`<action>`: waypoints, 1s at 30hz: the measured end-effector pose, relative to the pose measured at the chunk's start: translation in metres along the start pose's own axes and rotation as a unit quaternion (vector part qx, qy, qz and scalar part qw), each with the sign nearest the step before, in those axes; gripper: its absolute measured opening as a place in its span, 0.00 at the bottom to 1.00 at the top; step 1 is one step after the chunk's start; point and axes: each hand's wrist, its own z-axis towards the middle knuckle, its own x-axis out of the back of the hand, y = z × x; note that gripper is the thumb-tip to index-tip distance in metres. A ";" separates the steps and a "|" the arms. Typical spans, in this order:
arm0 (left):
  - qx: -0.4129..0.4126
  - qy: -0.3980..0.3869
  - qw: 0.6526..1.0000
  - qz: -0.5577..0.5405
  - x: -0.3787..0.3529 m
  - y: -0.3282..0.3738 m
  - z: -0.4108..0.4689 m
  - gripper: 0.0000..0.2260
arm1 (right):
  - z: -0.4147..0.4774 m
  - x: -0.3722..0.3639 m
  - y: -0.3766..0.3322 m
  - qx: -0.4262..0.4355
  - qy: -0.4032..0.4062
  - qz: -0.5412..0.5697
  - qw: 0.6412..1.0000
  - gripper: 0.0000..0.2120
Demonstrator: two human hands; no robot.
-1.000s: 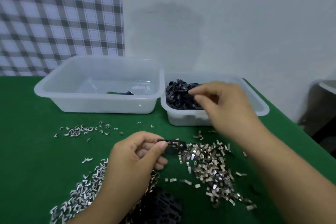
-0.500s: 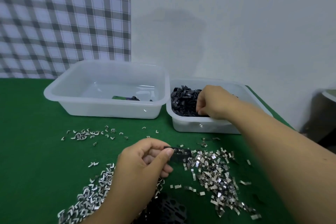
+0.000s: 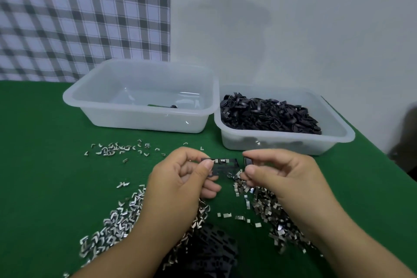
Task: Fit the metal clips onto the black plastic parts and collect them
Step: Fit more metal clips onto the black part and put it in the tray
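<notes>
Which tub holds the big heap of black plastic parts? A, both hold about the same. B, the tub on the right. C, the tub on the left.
B: the right tub is heaped with black parts, while the left tub shows only a small dark piece or two on its floor.

Centre frame, a person's left hand (image 3: 180, 178) pinches a flat black plastic piece (image 3: 225, 167) with metal clips along its top edge. The right hand (image 3: 282, 176) pinches a small black part (image 3: 247, 161) just beside that piece's right end. Loose metal clips (image 3: 126, 216) lie heaped on the green table (image 3: 33, 165) across the lower frame, with a thinner scatter at middle left. Behind the hands, a translucent tub (image 3: 146, 123) holds a few dark bits. A second tub (image 3: 284, 145), to its right, is piled with black plastic parts (image 3: 268, 115). A checked cloth (image 3: 79, 18) fills the upper left.
</notes>
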 end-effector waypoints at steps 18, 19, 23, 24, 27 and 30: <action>-0.016 -0.032 0.999 -0.004 -0.002 0.002 -0.001 0.05 | 0.002 -0.001 0.005 -0.025 -0.049 0.052 0.997 0.09; -0.018 -0.033 0.999 -0.002 -0.003 0.002 -0.001 0.05 | 0.002 0.000 0.005 -0.030 -0.050 0.054 0.997 0.09; -0.020 -0.023 1.000 0.000 -0.003 0.001 -0.001 0.06 | 0.003 0.001 0.005 -0.043 -0.058 0.063 0.995 0.09; -0.020 -0.019 1.000 -0.001 -0.003 0.001 -0.001 0.06 | 0.003 0.001 0.005 -0.043 -0.058 0.064 0.995 0.09; -0.019 -0.014 1.000 -0.002 -0.002 0.001 -0.001 0.06 | 0.003 0.001 0.005 -0.042 -0.054 0.061 0.996 0.09; -0.017 -0.016 1.000 -0.006 -0.002 0.000 -0.001 0.06 | 0.003 0.001 0.005 -0.042 -0.055 0.056 0.996 0.09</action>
